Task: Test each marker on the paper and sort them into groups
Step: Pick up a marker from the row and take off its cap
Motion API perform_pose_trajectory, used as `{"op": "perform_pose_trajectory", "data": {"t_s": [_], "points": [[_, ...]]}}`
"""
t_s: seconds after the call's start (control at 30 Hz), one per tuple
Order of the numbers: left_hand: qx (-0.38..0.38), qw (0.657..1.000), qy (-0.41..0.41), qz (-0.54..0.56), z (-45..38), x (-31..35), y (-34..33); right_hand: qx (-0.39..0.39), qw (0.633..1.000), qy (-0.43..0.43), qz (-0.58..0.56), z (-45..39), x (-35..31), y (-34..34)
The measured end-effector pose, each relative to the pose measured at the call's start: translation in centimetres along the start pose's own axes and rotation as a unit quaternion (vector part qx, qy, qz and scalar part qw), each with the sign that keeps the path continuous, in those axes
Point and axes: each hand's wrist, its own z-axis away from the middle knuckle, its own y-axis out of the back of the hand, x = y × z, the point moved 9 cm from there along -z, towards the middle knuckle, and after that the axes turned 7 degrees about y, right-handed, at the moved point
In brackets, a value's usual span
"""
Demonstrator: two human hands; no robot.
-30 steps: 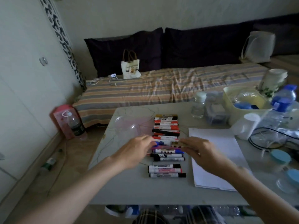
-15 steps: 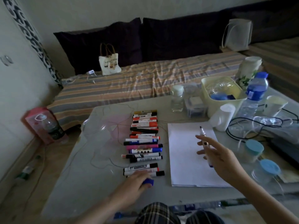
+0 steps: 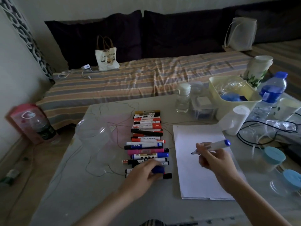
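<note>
Right hand (image 3: 216, 162) grips an uncapped blue marker (image 3: 211, 148), tip hovering over the paper (image 3: 195, 180); left hand (image 3: 143, 175) clutches the blue cap (image 3: 157, 169) beside the marker row (image 3: 146, 141).

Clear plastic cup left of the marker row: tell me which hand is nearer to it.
Left. The left hand, holding a blue marker cap, lies over the row's near end, closer to the clear plastic cup. The right hand holds an uncapped blue marker over the white paper sheet, farther off.

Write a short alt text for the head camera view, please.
The right hand holds an uncapped blue marker with its tip just above the white paper; the left hand holds its blue cap beside a row of markers on the table.
</note>
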Motion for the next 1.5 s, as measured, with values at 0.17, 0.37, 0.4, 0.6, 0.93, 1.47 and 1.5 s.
{"op": "perform_pose_trajectory", "data": {"t_s": [0.17,0.37,0.4,0.6,0.93,1.47,1.5], "points": [[0.090,0.994,-0.059,-0.012,-4.3,2.6,0.4,0.084,0.996,-0.024,-0.012,-1.8,2.4,0.5],[0.032,0.992,-0.079,-0.092,-9.9,3.2,-0.9,0.089,0.995,-0.003,0.051,-5.8,2.7,1.8],[0.008,0.990,-0.083,-0.112,-10.8,3.0,-1.3,0.089,0.994,0.003,0.059,-6.9,2.7,2.0],[-0.026,0.982,-0.084,-0.167,-16.5,2.0,-1.4,0.076,0.990,0.037,0.110,-13.6,3.1,1.1],[-0.045,0.978,-0.103,-0.175,-18.5,0.3,-2.7,0.073,0.967,0.097,0.222,-19.1,5.3,-2.5],[-0.040,0.983,-0.131,-0.124,-18.3,0.6,-2.2,0.072,0.959,0.088,0.261,-18.7,6.1,-2.9],[-0.041,0.983,-0.128,-0.126,-18.4,0.5,-2.2,0.072,0.958,0.086,0.262,-18.7,6.2,-2.8]]}}
